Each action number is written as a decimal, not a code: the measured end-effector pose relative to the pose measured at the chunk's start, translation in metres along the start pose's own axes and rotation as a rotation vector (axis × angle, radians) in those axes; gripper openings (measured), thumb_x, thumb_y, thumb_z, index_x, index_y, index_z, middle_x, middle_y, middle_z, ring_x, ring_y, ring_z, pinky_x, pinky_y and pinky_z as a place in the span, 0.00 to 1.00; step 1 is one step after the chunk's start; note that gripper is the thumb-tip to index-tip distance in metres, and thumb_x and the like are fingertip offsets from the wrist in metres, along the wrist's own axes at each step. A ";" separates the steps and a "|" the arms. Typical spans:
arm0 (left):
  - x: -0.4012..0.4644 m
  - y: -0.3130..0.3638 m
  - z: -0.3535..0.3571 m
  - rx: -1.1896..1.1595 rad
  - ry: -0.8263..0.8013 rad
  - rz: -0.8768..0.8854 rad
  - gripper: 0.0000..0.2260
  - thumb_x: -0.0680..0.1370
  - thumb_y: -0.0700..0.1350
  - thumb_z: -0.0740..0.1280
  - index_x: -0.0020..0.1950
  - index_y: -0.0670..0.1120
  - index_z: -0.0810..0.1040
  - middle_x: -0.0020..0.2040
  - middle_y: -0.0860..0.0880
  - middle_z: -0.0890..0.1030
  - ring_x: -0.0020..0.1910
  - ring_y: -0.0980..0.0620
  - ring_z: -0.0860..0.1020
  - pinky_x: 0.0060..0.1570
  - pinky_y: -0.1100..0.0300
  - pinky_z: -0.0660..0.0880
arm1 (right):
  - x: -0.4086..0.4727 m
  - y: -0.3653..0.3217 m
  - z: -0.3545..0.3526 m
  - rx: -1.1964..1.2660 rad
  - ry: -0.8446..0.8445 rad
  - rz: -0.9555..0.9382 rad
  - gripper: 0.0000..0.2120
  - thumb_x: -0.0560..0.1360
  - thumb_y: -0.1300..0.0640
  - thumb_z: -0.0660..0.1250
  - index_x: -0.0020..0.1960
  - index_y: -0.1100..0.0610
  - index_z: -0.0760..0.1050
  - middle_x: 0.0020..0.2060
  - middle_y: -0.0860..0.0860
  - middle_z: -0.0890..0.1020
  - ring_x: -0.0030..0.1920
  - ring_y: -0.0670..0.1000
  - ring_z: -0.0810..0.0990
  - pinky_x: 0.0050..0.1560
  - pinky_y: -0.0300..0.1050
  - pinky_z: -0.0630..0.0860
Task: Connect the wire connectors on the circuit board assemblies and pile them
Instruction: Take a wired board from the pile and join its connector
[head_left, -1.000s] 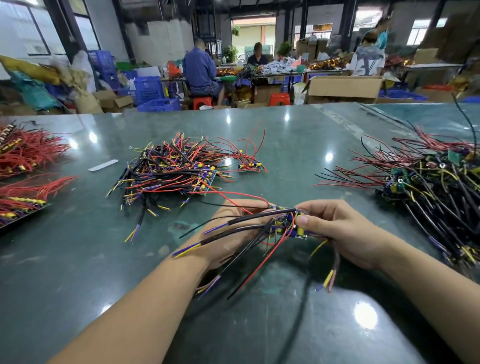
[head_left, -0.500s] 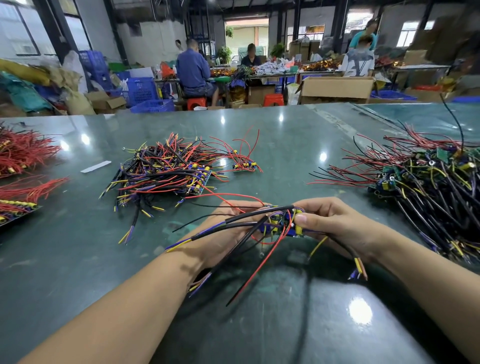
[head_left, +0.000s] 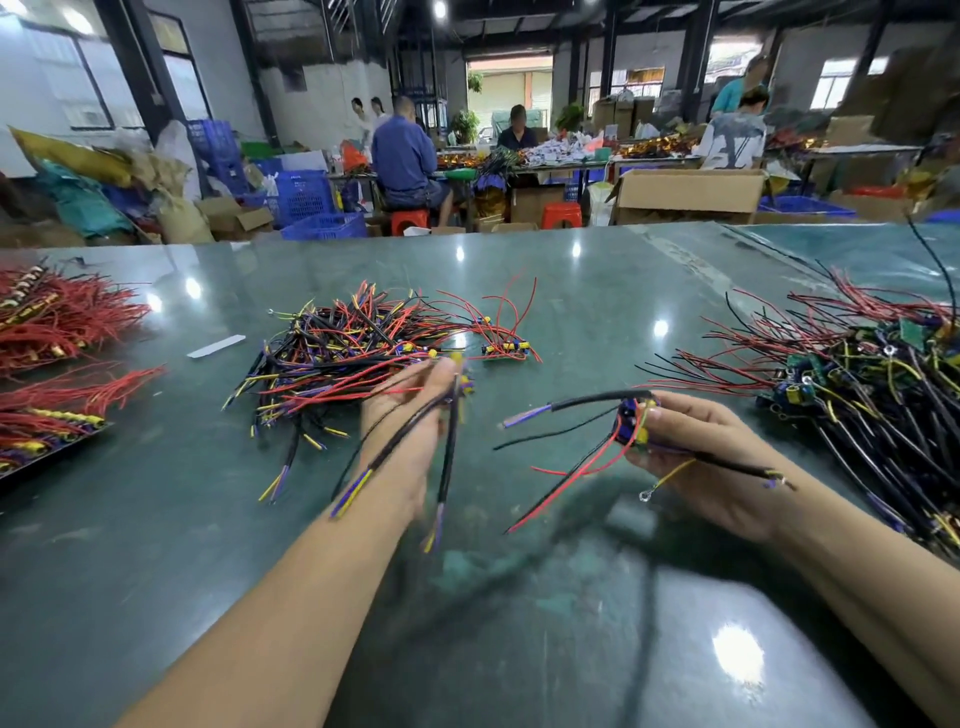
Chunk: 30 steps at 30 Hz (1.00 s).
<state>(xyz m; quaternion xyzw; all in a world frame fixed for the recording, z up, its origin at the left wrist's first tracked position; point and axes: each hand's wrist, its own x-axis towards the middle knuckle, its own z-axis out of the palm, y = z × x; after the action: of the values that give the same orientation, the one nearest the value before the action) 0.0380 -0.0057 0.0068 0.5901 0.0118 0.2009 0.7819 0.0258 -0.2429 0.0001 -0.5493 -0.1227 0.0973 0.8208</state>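
Green bench (head_left: 519, 291): left hand (head_left: 410, 415) grips blurred wire bundle (head_left: 447, 415); right hand (head_left: 691, 447) fingers pinch circuit board assembly (head_left: 631, 423).

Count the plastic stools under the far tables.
2. One stool sits under the person in blue; the other stool stands empty to its right, beside the cardboard box. More may be hidden.

Head-height view, forward-down over table (head_left: 597, 291)

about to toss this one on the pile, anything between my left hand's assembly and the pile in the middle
Nothing visible. The left hand holds its assembly right at the near edge of the middle pile, with no object between.
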 end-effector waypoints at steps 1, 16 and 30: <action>0.005 0.003 -0.002 0.007 0.090 0.054 0.07 0.78 0.40 0.66 0.40 0.45 0.80 0.28 0.56 0.81 0.27 0.63 0.77 0.27 0.70 0.72 | 0.001 -0.001 0.001 0.015 0.036 -0.008 0.09 0.69 0.62 0.65 0.42 0.59 0.84 0.37 0.54 0.84 0.39 0.48 0.84 0.41 0.39 0.80; 0.037 0.006 -0.033 0.214 0.425 -0.272 0.07 0.74 0.41 0.68 0.38 0.49 0.74 0.30 0.52 0.73 0.24 0.55 0.67 0.23 0.69 0.62 | 0.002 -0.003 0.021 0.087 0.308 -0.030 0.07 0.68 0.62 0.66 0.44 0.64 0.76 0.32 0.53 0.83 0.29 0.46 0.81 0.32 0.34 0.77; 0.039 0.019 -0.032 -0.276 0.215 -0.228 0.10 0.80 0.32 0.57 0.58 0.33 0.74 0.53 0.39 0.80 0.50 0.51 0.81 0.43 0.70 0.77 | 0.002 -0.003 0.023 0.096 0.331 -0.036 0.04 0.72 0.66 0.64 0.44 0.66 0.77 0.32 0.55 0.83 0.30 0.46 0.81 0.30 0.34 0.78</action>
<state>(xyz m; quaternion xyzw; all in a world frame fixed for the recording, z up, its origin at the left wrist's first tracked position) 0.0602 0.0409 0.0235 0.4472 0.1343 0.1726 0.8673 0.0203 -0.2232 0.0111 -0.5157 0.0089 -0.0033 0.8567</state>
